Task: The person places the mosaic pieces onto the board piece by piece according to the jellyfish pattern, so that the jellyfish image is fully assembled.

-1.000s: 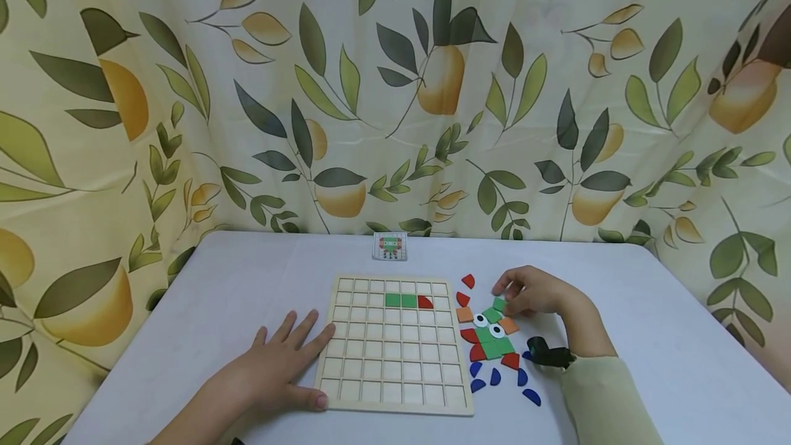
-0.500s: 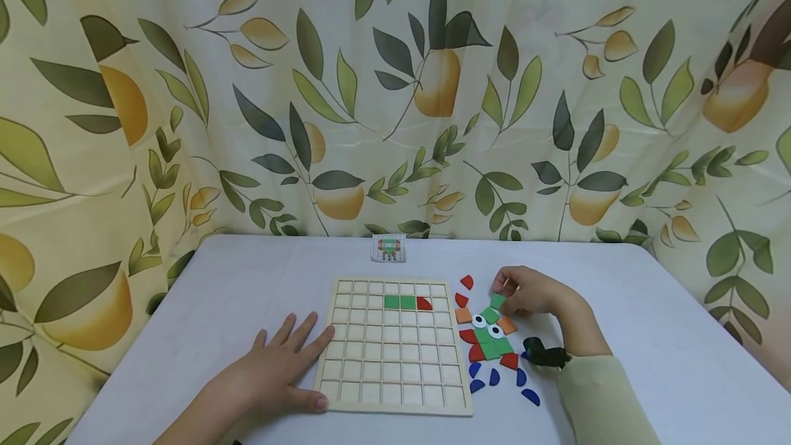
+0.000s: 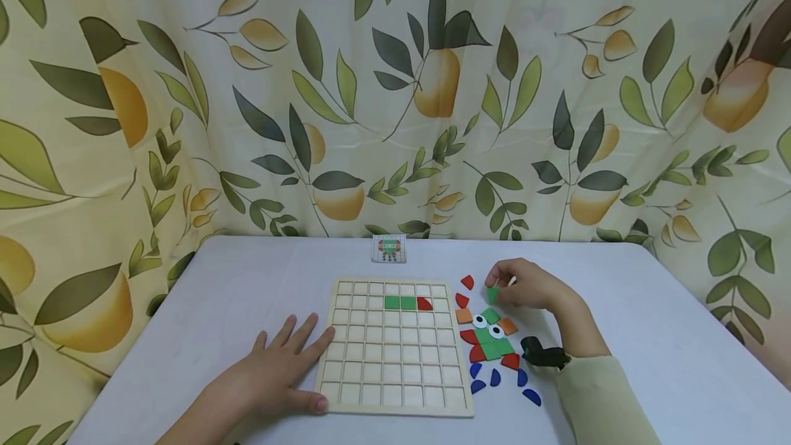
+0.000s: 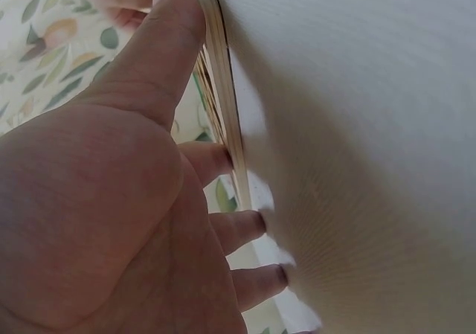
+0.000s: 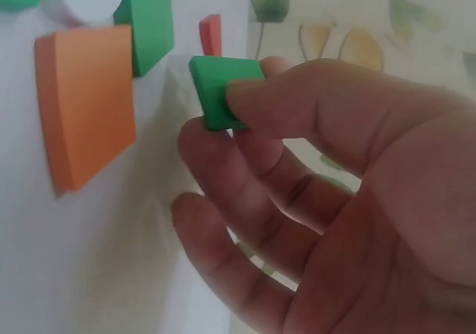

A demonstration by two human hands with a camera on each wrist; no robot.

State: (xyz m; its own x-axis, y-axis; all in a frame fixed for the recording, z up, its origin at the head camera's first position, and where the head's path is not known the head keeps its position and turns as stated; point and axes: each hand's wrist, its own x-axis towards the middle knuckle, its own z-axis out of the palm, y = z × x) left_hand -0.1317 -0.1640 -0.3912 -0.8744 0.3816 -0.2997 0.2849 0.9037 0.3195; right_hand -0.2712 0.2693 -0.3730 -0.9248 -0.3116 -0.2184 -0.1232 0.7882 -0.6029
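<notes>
Between thumb and fingers, my right hand (image 3: 531,286) pinches a green square tile (image 5: 216,88), raised over the table beyond the loose pieces. My left hand (image 3: 278,369) lies with fingers spread at the left edge of a wooden grid board (image 3: 377,352), its thumb and index fingertip touching the frame. In the board's second row sit two green tiles (image 3: 400,302) and a red quarter-round piece (image 3: 424,303). In the right wrist view an orange tile (image 5: 89,103) and another green tile (image 5: 149,21) lie close to the hand.
Right of the board lie several green squares (image 3: 494,347), two white eye discs (image 3: 496,331), orange squares, red quarter-rounds (image 3: 467,282) and blue half-rounds (image 3: 531,397). A small picture card (image 3: 388,248) stands at the table's back edge. Behind hangs a leaf-patterned curtain (image 3: 395,88).
My right hand has taken a green tile from the top of the loose group, lifting it slightly up and left. The left hand stays on the board's edge.
</notes>
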